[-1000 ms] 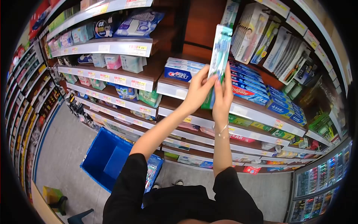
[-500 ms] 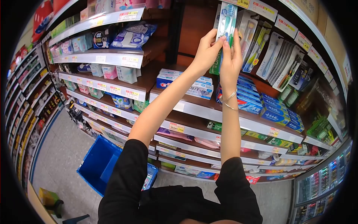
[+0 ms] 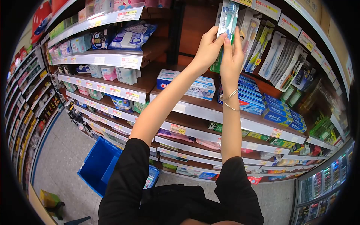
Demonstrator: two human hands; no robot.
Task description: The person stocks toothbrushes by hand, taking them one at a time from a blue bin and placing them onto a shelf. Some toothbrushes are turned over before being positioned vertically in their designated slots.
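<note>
Shop shelving [image 3: 125, 60] curves around on both sides, its price labels [image 3: 287, 24] facing out along the edges, presumably so each row reads at a glance. And up at the top rack, here's the action: a toothbrush pack [image 3: 227, 18], front outward, nearly upright, with two hands on it at once! Left hand [image 3: 208, 48] takes one side, fingers curled around the edge, thumb pressed to the front; right hand [image 3: 231, 56] closes on the other side, its thumb near the left one. Both grip low, likely to steady a long, flat card while its upper part stays uncovered. Whether that pack sits on a hook, I can't tell; its top runs close to the picture's edge.

Just right of it, hanging toothbrushes [image 3: 273, 54] stand in ranks, one behind another, a layout that probably saves width and shows the foremost. Below, blue toothpaste boxes [image 3: 245, 92] lie stacked flat, a shape that suits piling, beside a white-and-blue carton [image 3: 187, 83]. Down on the floor, a blue crate [image 3: 95, 165] gapes upward near the person, handy for reaching.
</note>
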